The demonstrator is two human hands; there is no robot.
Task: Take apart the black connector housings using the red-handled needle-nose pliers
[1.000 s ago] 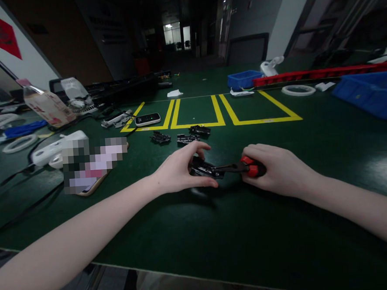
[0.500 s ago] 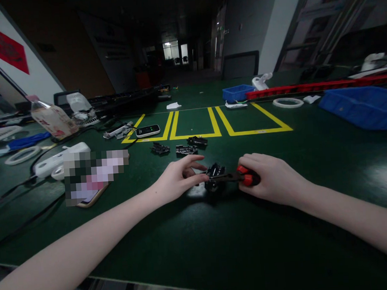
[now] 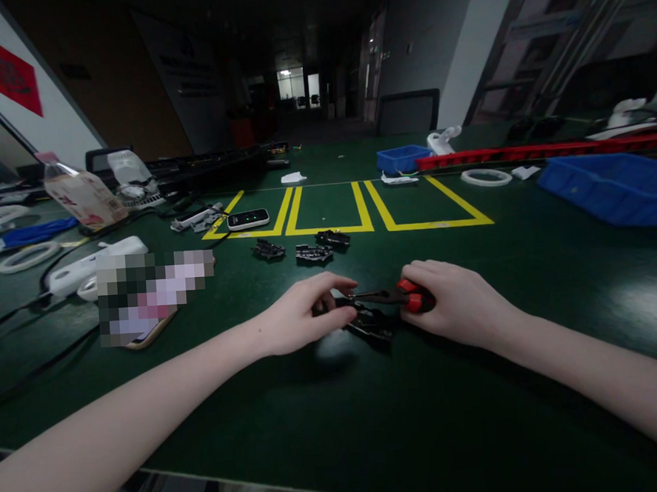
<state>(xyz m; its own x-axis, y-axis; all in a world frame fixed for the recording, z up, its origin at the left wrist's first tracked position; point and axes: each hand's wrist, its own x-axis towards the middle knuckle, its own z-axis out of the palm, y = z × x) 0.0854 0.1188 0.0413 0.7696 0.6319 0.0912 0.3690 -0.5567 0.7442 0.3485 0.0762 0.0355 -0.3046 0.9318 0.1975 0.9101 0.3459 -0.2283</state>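
In the head view, my right hand [image 3: 447,298] is closed round the red handles of a pair of pliers [image 3: 384,296]. Their dark jaws point left, over a black plastic part [image 3: 373,323]. My left hand [image 3: 304,313] grips that part's left end between thumb and fingers, and the fingers hide some of it. The part slants down to the right above the green table; whether the jaws bite on it I cannot tell. Beyond my hands lie similar black parts: one on the left [image 3: 268,249], one in the middle [image 3: 314,253] and one behind it [image 3: 333,238].
Yellow tape frames [image 3: 330,231] mark the green table [image 3: 318,432]. On the left are a phone [image 3: 154,308], a white power strip [image 3: 99,264], a bottle [image 3: 83,190] and a small device with green lights [image 3: 248,220]. Blue bins [image 3: 614,191] and a tape roll [image 3: 486,178] stand right.
The black part has turned from a bunched, end-on pose to a long slant down to the right. My left fingers have closed further over its end. The pliers' jaws now sit above it.
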